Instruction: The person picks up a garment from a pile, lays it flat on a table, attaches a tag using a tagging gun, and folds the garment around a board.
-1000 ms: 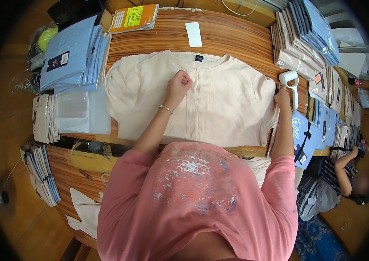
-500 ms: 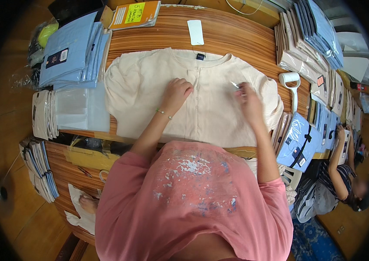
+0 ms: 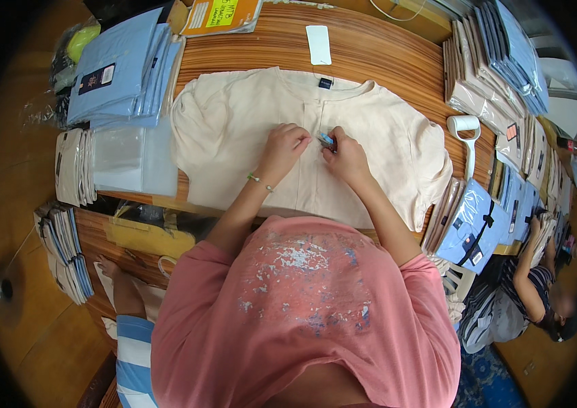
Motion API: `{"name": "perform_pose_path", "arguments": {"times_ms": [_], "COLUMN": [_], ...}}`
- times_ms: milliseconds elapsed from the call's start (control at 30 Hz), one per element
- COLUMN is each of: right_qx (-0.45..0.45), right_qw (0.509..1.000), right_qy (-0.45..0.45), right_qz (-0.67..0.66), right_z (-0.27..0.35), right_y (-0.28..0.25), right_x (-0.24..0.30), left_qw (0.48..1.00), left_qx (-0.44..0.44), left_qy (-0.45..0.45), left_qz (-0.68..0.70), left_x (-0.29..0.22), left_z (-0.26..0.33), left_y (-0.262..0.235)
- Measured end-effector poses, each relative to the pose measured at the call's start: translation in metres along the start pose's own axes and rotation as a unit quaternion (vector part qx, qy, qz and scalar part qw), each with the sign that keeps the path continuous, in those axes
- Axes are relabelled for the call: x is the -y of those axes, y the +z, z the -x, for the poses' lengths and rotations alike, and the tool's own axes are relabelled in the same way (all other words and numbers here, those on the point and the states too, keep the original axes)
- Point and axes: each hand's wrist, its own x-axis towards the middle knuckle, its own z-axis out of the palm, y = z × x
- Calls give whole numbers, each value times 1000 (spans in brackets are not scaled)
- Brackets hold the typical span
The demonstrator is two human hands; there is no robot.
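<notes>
A cream blouse (image 3: 237, 139) lies spread on the wooden table (image 3: 384, 47), presumably flattened to keep its front placket (image 3: 310, 178) accessible. The right hand (image 3: 348, 161) grasps a small blue tool (image 3: 327, 140); beside it, the left hand (image 3: 284, 147) gathers its fingertips, their contents, if any, indiscernible.

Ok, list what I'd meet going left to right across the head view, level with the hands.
Stack of beige packets, clear plastic sleeves, left hand, small blue tool, right hand, white roller with a handle.
</notes>
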Motion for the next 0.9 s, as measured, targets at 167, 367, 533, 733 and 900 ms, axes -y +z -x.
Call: {"name": "perform_pose_path", "arguments": {"times_ms": [167, 367, 533, 733, 900], "right_qx": [15, -2, 8, 16, 7], "right_qw": [999, 993, 994, 993, 992], "right_qy": [11, 35, 37, 38, 33], "right_qz": [-36, -115, -98, -109, -123], "right_z": [-6, -5, -3, -1, 0], "right_y": [2, -2, -6, -7, -4], "right_x": [-4, -15, -17, -7, -16], "left_qw": [999, 999, 1000, 999, 1000], "left_qx": [9, 0, -8, 0, -3], "left_qy": [27, 28, 15, 35, 20], "left_qz": [-16, -20, -16, -4, 9], "left_x": [-3, 3, 5, -2, 10], "left_z": [0, 0, -1, -4, -2], "left_y": [2, 6, 12, 6, 10]}}
